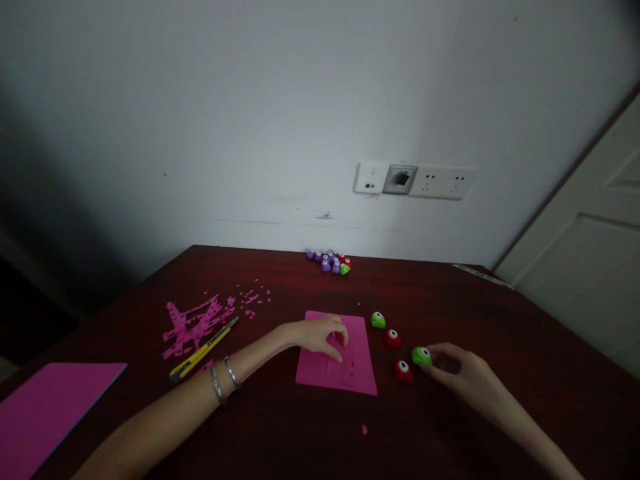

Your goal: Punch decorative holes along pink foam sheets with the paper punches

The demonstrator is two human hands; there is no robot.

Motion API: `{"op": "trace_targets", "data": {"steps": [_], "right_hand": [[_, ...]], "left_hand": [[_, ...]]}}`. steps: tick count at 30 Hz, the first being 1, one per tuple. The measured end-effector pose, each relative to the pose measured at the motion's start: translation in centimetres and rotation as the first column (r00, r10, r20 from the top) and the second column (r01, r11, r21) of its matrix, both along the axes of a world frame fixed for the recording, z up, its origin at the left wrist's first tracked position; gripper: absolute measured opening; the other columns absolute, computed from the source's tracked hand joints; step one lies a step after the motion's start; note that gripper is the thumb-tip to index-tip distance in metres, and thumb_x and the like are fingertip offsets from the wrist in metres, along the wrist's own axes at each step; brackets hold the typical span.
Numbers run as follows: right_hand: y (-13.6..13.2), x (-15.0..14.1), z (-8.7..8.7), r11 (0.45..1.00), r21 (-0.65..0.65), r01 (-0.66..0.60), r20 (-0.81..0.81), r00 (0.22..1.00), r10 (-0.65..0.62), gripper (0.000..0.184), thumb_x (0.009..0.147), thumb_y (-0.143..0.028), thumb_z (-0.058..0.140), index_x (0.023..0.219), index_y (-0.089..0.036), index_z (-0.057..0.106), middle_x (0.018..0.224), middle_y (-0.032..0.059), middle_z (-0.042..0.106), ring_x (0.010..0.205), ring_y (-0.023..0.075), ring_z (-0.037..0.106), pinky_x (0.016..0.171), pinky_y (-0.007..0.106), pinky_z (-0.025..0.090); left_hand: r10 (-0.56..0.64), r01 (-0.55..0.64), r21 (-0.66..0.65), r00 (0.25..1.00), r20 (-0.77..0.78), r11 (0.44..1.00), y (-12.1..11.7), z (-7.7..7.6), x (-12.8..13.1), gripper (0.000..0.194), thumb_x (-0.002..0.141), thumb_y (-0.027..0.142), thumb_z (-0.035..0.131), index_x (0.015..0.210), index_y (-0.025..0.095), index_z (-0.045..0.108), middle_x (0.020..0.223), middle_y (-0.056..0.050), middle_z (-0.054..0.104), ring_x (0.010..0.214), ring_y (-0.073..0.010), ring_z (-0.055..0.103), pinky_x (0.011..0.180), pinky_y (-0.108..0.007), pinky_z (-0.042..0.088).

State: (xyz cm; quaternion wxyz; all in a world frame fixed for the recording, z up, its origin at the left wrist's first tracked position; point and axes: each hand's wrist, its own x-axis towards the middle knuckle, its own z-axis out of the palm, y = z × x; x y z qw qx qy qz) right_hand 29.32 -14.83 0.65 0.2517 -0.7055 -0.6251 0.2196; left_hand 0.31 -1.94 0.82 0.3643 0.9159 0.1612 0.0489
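Observation:
My left hand (320,335) lies on a small pink foam sheet (350,373) in the middle of the dark red table (450,300), fingers curled down and pressing on it. My right hand (463,377) is to the right, its fingertips pinching a small green paper punch (421,355). Right beside it sit two red punches (403,371) (393,338) and another green punch (378,320). Two bracelets circle my left wrist.
A yellow utility knife (203,350) lies left of the sheet, next to pink foam offcuts (193,323). A larger pink sheet (45,413) sits at the near left corner. Several purple, red and green punches (330,261) cluster by the wall. Wall sockets (415,180) above; a door on the right.

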Motion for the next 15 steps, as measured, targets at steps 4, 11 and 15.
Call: {"op": "trace_targets", "data": {"steps": [4,11,15], "right_hand": [[0.1,-0.1,-0.4,0.997,-0.045,-0.069,-0.003,0.998,0.069,0.03,0.07,-0.038,0.059,0.091,-0.017,0.065,0.086,0.0078,0.068,0.068,0.0209,0.059,0.064,0.031,0.047],[0.3,-0.1,-1.1,0.996,0.001,-0.084,-0.009,0.996,0.084,0.029,0.067,-0.038,0.06,0.088,-0.018,0.067,0.084,0.0066,0.066,0.063,0.0176,0.057,0.059,0.028,0.048],[0.2,0.3,-1.3,0.999,0.02,-0.034,-0.051,0.998,0.035,0.042,0.063,-0.041,0.062,0.098,-0.019,0.065,0.079,0.004,0.064,0.057,0.0156,0.056,0.05,0.026,0.047]], "left_hand": [[0.011,-0.011,0.003,1.0,-0.008,1.0,-0.1,0.2,0.0,0.028,0.07,0.033,0.069,0.089,0.016,0.058,0.092,-0.003,0.053,0.087,-0.0151,0.048,0.078,-0.025,0.038],[0.023,-0.023,0.005,1.0,-0.01,1.0,-0.3,0.2,-0.1,0.028,0.07,0.034,0.069,0.089,0.016,0.058,0.092,-0.003,0.053,0.087,-0.0149,0.048,0.078,-0.024,0.037],[0.021,-0.021,0.023,1.0,0.016,1.0,-0.1,-0.2,0.0,0.026,0.069,0.03,0.071,0.087,0.017,0.058,0.09,-0.003,0.054,0.087,-0.015,0.048,0.079,-0.024,0.037]]}}
